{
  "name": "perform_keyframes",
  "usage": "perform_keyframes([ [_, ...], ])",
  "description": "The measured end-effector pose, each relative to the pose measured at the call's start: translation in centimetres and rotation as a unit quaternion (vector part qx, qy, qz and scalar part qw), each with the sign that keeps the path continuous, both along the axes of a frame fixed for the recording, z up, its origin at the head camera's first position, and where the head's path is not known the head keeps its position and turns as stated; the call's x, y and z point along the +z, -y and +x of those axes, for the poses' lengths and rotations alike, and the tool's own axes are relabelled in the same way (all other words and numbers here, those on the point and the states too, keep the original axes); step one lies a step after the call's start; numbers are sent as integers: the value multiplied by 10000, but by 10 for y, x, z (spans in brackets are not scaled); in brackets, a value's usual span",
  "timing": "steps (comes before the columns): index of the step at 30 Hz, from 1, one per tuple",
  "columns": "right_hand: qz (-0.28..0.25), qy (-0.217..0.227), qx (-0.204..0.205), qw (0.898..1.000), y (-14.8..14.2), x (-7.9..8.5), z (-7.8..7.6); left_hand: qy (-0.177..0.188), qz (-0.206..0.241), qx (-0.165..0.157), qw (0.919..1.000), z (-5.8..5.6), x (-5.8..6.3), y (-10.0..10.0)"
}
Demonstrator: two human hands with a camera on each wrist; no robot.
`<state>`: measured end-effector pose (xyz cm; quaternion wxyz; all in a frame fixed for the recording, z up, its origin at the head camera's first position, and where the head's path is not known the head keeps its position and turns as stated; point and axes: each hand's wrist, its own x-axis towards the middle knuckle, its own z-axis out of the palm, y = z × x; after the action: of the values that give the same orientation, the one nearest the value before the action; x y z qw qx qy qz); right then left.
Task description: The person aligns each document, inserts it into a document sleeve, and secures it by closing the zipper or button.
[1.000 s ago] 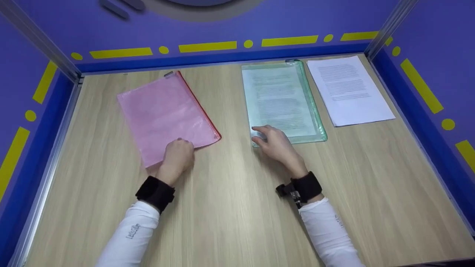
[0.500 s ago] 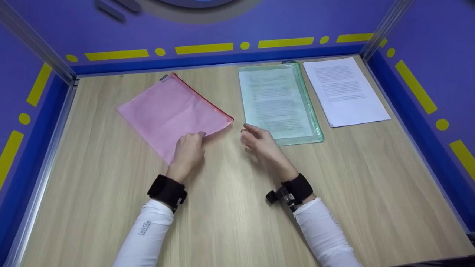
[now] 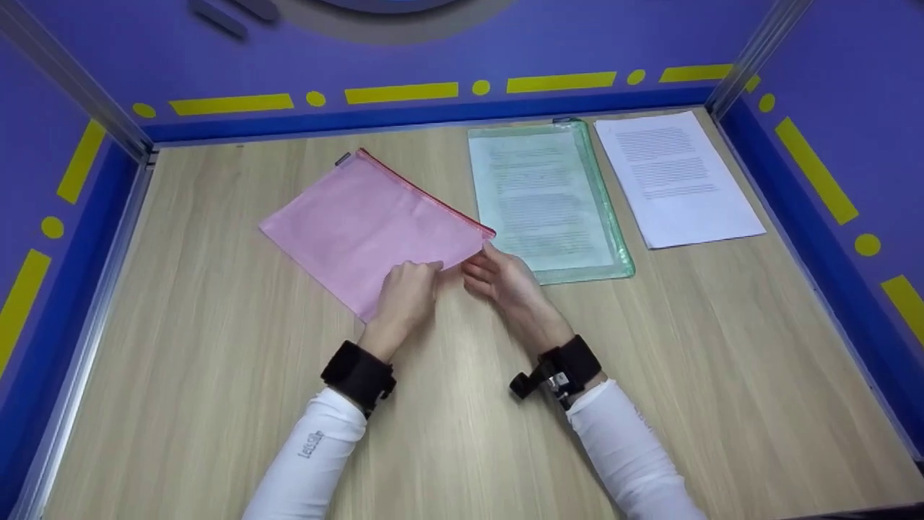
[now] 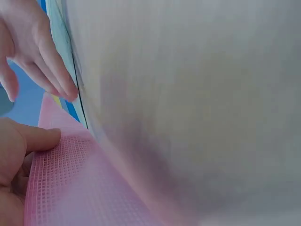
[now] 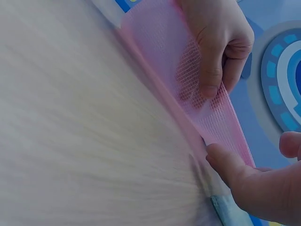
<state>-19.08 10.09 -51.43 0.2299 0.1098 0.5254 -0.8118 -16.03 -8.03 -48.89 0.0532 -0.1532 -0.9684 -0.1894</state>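
A pink mesh zip folder (image 3: 361, 224) with a red zip edge lies slanted left of centre in the head view, its near edge raised off the table. My left hand (image 3: 408, 292) pinches that edge, thumb on one face and fingers behind; the left wrist view shows its thumb (image 4: 44, 140) on the mesh. Beside the folder's right corner is my right hand (image 3: 511, 287), fingers fairly straight. In the right wrist view a right-hand finger (image 5: 225, 162) overlaps the folder's edge.
A green zip folder (image 3: 541, 195) with printed sheets inside lies just beyond my right hand. Right of it is a stack of printed paper (image 3: 678, 180). Blue panels (image 3: 404, 65) with yellow marks wall the wooden table (image 3: 447, 433) at the back and sides.
My left hand has moved right, dragging and turning the pink folder with it, near edge lifted. My right hand has shifted slightly left from the green folder to the pink folder's corner.
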Motion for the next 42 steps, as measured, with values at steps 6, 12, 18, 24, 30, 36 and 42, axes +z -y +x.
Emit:
perform_keyframes([
  [6,-176,61,-403,9990,1,-7,-5,-48,47,-459,9989,7,1,-21],
  [12,101,-201,-666,9975,-1,-10,-8,106,160,-925,9955,12,2,-27],
  [18,304,-347,-708,9964,-10,-9,-10,254,227,-896,9954,13,3,-10],
  [24,482,-347,-844,9947,-18,-7,-13,396,594,-255,9971,7,4,30],
  [30,641,-541,-799,9933,-27,-6,-16,386,848,603,9938,-2,2,87],
  [36,695,-612,-562,9941,-32,-4,-18,616,678,1561,9835,-16,3,128],
  [42,663,-510,-368,9958,-36,-4,-17,1498,664,1872,9686,-32,3,150],
])
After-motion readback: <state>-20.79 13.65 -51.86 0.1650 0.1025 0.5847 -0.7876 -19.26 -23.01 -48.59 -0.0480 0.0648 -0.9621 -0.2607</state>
